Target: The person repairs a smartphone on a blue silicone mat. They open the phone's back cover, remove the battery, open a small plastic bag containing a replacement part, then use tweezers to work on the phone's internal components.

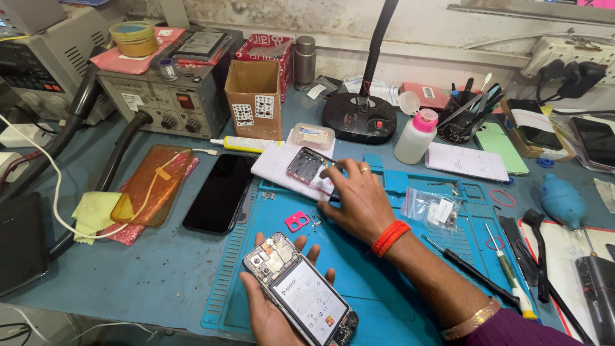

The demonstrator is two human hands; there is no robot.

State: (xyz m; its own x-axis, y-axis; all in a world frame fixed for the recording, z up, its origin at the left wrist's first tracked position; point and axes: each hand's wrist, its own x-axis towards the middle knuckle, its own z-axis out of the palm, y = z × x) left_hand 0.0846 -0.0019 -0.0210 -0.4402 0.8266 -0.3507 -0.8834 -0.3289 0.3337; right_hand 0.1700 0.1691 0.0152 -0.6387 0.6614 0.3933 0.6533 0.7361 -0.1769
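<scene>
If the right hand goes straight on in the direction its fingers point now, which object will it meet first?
The right hand points up-left, and its fingertips already reach the pink phone frame lying on the white notepad. That frame comes first; beyond it probably the small clear plastic box, though depth is unclear.

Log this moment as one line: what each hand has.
left hand: holds opened phone | right hand: fingers on phone frame | surface: blue repair mat
</scene>
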